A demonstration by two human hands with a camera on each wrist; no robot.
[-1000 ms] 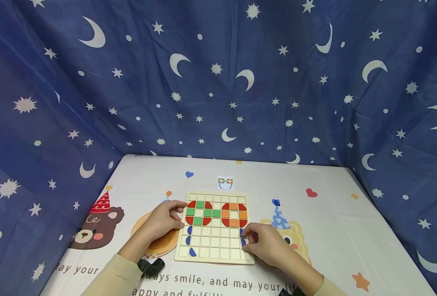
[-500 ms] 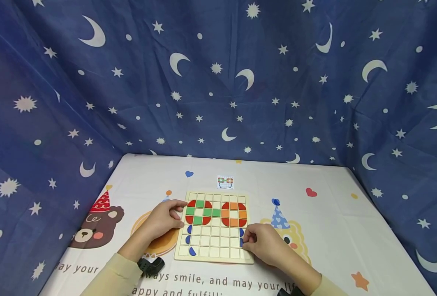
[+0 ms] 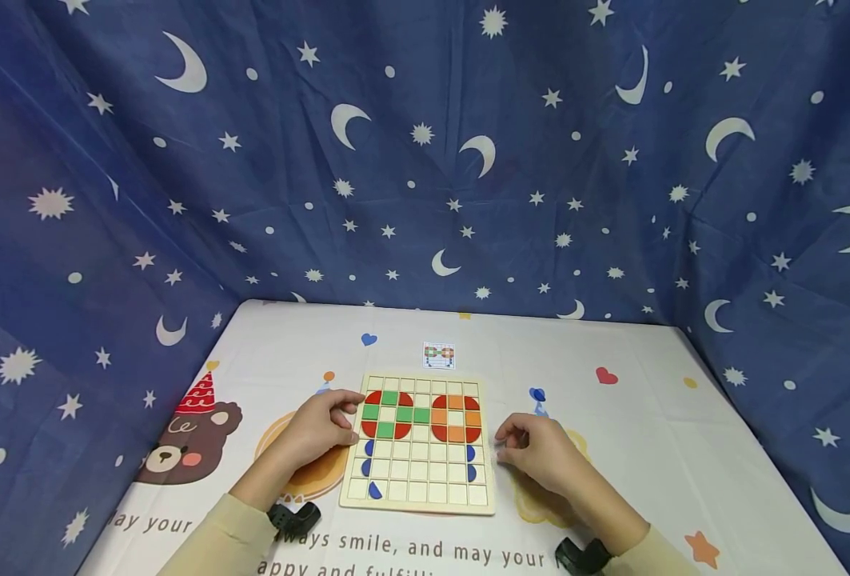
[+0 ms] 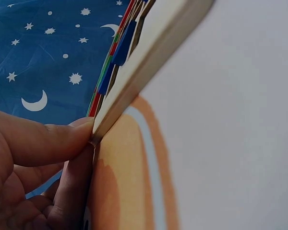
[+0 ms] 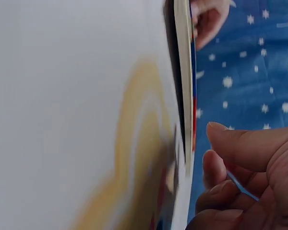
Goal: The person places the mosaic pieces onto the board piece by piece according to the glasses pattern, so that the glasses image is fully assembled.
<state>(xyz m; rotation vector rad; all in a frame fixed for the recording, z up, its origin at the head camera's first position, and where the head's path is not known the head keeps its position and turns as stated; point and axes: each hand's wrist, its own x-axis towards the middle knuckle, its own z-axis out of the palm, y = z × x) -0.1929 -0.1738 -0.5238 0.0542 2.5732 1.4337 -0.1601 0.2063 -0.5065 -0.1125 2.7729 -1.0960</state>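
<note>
A pale wooden grid board (image 3: 425, 472) lies flat on the table. My left hand (image 3: 318, 426) rests at its left edge, thumb and index fingertips apart and touching it; the thumb on the edge shows in the left wrist view. Red and green pieces (image 3: 387, 430) form a ring at upper left, with red and orange pieces (image 3: 456, 434) opposite. Three blue half-round pieces (image 3: 366, 466) sit down the left side, the lowest tilted. On the right side are two more blue pieces (image 3: 471, 473). My right hand (image 3: 536, 452) hovers just right of the board, fingers loosely curled, holding nothing.
A small pattern card (image 3: 439, 355) lies behind the board, showing a similar coloured design. The white tablecloth (image 3: 612, 432) has printed animals and lettering. A blue curtain (image 3: 425, 160) with moons and stars encloses the back and sides.
My right hand has let go of the lower right blue piece and moved right and slightly back, off the board. Both right-hand blue pieces are now uncovered. The left hand has stayed in place.
</note>
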